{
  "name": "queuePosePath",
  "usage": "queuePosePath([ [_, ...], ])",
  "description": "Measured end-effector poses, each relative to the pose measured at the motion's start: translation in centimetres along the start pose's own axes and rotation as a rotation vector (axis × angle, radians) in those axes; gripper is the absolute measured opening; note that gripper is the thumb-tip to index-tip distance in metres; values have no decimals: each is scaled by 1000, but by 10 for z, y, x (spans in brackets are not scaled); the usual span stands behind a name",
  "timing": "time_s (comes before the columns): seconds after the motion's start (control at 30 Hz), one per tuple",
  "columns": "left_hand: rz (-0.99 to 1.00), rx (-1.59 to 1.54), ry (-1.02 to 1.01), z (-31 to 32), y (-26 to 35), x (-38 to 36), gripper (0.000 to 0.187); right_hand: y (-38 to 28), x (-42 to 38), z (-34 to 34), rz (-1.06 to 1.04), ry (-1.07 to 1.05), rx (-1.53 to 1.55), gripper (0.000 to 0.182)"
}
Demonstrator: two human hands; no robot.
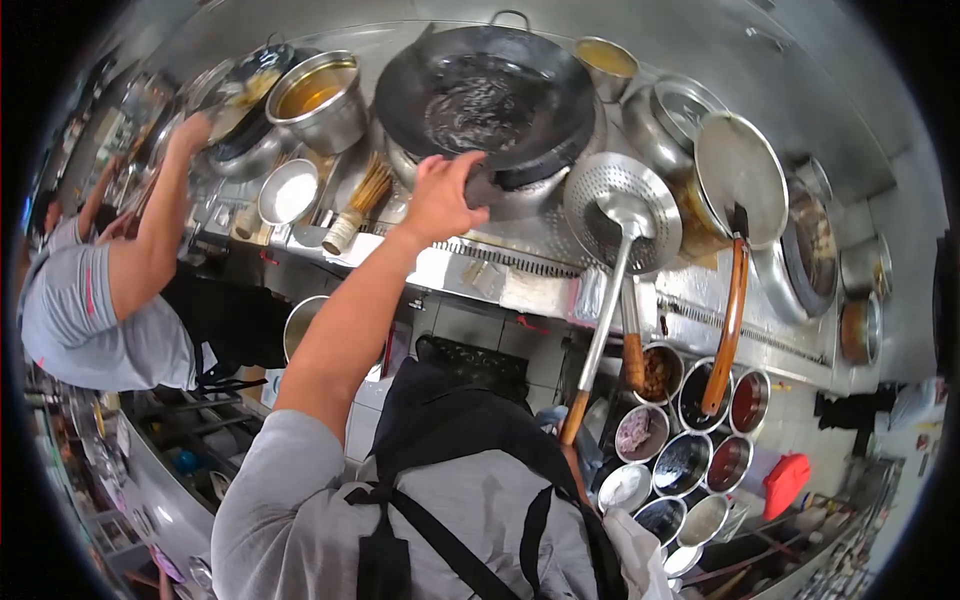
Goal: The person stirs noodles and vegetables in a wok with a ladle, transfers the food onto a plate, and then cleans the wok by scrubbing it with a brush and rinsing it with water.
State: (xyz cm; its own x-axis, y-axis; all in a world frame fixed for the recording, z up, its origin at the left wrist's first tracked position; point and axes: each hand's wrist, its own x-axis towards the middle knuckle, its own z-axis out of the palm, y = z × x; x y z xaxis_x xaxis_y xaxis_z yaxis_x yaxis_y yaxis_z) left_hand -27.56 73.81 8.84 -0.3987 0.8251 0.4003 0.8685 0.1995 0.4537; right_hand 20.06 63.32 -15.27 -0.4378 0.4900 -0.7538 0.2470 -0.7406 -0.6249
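A big black wok sits on the burner before me, with shiny, rippling liquid in its bottom. My left hand is at its near rim, thumb and fingers curved around the dark near handle. Down on my right, the wooden handle of a perforated ladle ends beside my body. A bit of skin shows just below it, but the fingers of my right hand are hidden. Across that ladle's head lies a solid ladle.
A steel pot of amber liquid stands left of the wok, near a bamboo brush and a white bowl. A strainer leans at right. Several seasoning tins stand low right. A co-worker works at far left.
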Motion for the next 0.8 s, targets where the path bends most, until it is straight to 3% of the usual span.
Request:
queuePosePath([
  [0.13,48,-191,87,-5,-2,-14,75,-52,22,17,-82,-93,-171,47],
  [0.2,-114,-449,24,-20,2,-37,74,-78,35,33,-120,-143,-247,47],
  [0.27,-375,-984,-89,-36,0,-69,70,-96,44,46,-149,-182,-310,47],
  [0.33,-505,-1177,-92,-26,-32,-112,66,-129,43,82,-188,-219,-356,46],
  [0.4,-834,-1458,39,-37,-49,-147,58,-168,36,123,-224,-252,-402,46],
  [0.53,-1091,-1518,550,-66,-101,-184,39,-271,25,248,-330,-453,-659,54],
  [0.6,-1085,-1445,825,-72,-132,-186,33,-294,73,323,-539,-401,-853,52],
  [0.63,-1100,-1430,893,-75,-141,-180,33,-294,109,360,-672,-445,-813,52],
  [0.67,-1110,-1417,960,-77,-150,-173,33,-304,118,403,-770,-354,-965,58],
  [0.73,-1114,-1355,999,-63,-175,-162,35,-304,153,470,-665,-249,-1235,78],
  [0.77,-1129,-1283,1043,-57,-182,-159,36,-302,164,496,-383,-243,-1214,84],
  [0.8,-1227,-1281,1090,-54,-181,-151,40,-299,165,508,-289,-184,-1194,91],
])
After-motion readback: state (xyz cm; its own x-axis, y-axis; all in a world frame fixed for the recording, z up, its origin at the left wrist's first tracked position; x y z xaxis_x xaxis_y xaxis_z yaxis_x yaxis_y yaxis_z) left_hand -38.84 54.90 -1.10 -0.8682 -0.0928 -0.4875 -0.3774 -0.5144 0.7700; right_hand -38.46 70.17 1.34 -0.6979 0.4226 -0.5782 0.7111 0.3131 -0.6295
